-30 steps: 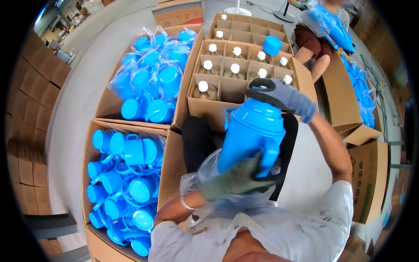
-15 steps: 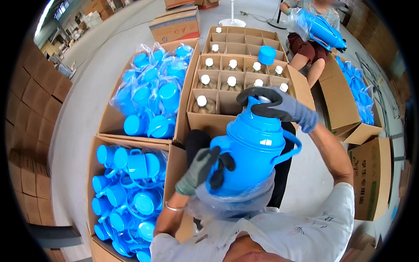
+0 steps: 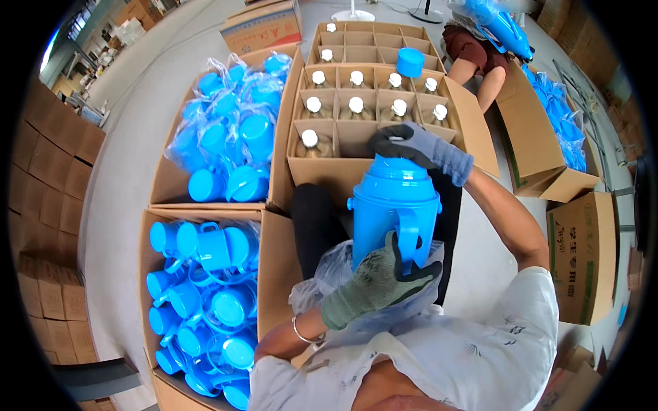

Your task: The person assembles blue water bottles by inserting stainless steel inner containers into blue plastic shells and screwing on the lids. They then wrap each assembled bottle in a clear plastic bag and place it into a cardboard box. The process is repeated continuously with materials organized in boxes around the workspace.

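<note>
Far to the left of the big blue flask (image 3: 396,209) is a stack of brown boxes (image 3: 42,226) on the floor. Closer to the flask, still on its left, are two open cardboard boxes. The near box (image 3: 267,274) is full of blue cups with handles (image 3: 205,288). The box behind it (image 3: 282,147) holds blue lids in clear plastic bags (image 3: 229,130).

Right behind the flask is a box with cardboard dividers (image 3: 343,137). Some of its little squares hold glass bottles with white caps (image 3: 356,105), and some squares have nothing in them. One blue cap (image 3: 410,61) sits on top at the back.

The flask stands upright in the person's lap, in the middle. A clear plastic bag (image 3: 329,274) is bunched around its bottom. The left hand (image 3: 373,284), in a green glove, is wrapped tight around the lower part of the flask, next to its handle. The right hand (image 3: 411,147), in a grey-blue glove, is closed over the very top of the flask.

To the right of the flask are more open brown boxes (image 3: 541,137). One has blue things in plastic (image 3: 562,127) in it, but they are hard to make out. Behind and to the right of the flask sits another person (image 3: 480,65), cut off by the edge, with another blue flask (image 3: 504,27).

The bottom of the big flask is hidden by the left hand and the bag. Its top is hidden under the right hand.
</note>
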A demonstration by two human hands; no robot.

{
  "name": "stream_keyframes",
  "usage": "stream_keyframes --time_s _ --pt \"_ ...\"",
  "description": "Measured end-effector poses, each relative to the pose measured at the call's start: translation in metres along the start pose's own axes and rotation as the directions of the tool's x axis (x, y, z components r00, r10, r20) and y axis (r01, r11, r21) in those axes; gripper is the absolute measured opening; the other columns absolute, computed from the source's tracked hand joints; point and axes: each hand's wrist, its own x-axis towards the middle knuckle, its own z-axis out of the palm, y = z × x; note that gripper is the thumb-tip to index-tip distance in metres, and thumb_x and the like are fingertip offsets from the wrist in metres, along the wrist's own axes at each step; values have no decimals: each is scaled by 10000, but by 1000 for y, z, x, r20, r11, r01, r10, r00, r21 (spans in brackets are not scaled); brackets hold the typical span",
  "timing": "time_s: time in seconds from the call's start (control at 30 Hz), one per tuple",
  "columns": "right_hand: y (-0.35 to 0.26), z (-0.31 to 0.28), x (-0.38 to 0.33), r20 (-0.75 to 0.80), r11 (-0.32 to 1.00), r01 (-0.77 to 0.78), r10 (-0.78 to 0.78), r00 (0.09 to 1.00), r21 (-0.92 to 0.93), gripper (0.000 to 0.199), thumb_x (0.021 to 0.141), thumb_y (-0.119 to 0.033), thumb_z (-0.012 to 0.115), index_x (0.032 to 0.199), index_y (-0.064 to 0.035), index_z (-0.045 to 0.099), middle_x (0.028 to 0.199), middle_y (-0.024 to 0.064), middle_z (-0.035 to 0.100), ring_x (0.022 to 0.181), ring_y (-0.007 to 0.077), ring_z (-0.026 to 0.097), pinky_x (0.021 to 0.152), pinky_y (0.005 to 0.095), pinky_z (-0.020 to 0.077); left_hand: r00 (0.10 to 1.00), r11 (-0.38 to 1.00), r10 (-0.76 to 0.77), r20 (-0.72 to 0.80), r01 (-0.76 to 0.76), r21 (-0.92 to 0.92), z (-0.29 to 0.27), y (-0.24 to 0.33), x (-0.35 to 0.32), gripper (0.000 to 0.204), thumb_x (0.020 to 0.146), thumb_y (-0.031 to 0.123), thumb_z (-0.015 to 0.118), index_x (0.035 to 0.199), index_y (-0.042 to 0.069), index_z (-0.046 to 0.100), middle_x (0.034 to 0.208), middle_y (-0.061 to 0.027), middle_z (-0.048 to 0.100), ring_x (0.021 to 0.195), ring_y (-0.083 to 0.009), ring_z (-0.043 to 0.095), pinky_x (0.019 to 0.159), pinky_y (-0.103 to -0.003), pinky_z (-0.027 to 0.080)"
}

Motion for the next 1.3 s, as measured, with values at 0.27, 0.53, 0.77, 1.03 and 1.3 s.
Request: stream_keyframes --time_s 0.27,0.53,0.77,1.03,1.3 --pt "-77 -59 26 209 723 -358 291 934 592 469 856 -219 681 1269 -36 553 1255 93 581 1090 179 556 965 318 442 919 648 392 41 -308 697 -112 0 10 773 624 248 822 1290 25 500 1260 -167 559 1211 -339 510 1028 -470 392" --pt "-121 -43 47 -7 759 -243 309 951 604 327 871 -205 658 1140 -21 635 1072 100 676 985 152 620 927 316 475 428 317 470 772 -898 305 -55 58 82 468 744 229 596 1186 81 556 1250 -120 525 1197 -283 485 1095 -472 333" --pt "-79 -38 44 -50 905 -49 77 996 422 428 870 -206 656 1261 -55 570 1305 111 550 1118 194 560 951 346 459 492 404 415 766 -853 329 -40 48 96 437 674 283 655 1068 101 605 1138 -102 599 1170 -306 506 1116 -503 293" --pt "-108 -38 -86 28 811 -346 378 925 472 985 699 -425 795 1457 -46 293 1430 180 362 1338 298 349 1121 414 263 983 702 139 118 -182 688 -152 24 69 498 577 164 835 1026 107 627 1025 -88 672 1010 -289 615 931 -411 436" --pt "-114 -56 1 -199 977 -89 128 971 196 378 737 -210 704 1077 -71 616 1132 108 578 1108 284 525 987 420 398 946 398 223 235 -309 864 -123 41 88 480 716 327 747 1106 87 604 1027 -121 633 992 -302 588 935 -436 403"
